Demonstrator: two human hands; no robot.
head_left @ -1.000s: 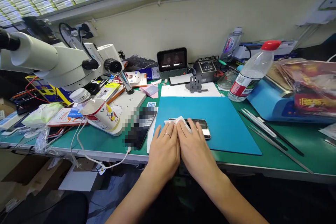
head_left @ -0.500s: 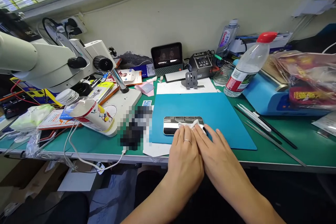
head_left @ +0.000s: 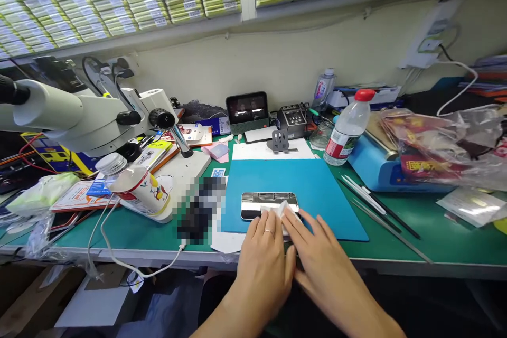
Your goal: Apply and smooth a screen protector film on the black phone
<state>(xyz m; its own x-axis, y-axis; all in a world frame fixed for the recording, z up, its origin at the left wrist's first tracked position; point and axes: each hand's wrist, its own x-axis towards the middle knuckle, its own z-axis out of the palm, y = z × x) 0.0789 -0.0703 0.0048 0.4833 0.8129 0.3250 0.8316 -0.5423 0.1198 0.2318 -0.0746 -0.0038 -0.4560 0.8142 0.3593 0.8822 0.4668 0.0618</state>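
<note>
A smartphone (head_left: 253, 204) with a dark, mirror-like surface lies flat on the blue mat (head_left: 320, 190), long side toward me. A white tissue (head_left: 281, 209) covers part of its near edge. My left hand (head_left: 262, 253), with a ring on one finger, presses its fingertips together onto the tissue. From the right, my right hand (head_left: 317, 251) pinches the same tissue between index and middle fingers and a hidden thumb side, its outer fingers spread beside the phone. Both hands overlap the phone's near right part, so that part is hidden.
A microscope (head_left: 95, 121) and a drink bottle (head_left: 138, 187) stand left. A red-capped bottle (head_left: 348, 129) and a blue machine (head_left: 380, 166) are right, with tweezers (head_left: 390, 229) before them. A phone stand (head_left: 280, 140) and small screen (head_left: 247, 111) are behind; a white cable (head_left: 134, 253) hangs over the edge.
My view has tilted up and shifted right, showing more shelf. Both hands have drawn slightly toward me on the phone with the tissue, uncovering more of its surface; their fingers stay on the tissue.
</note>
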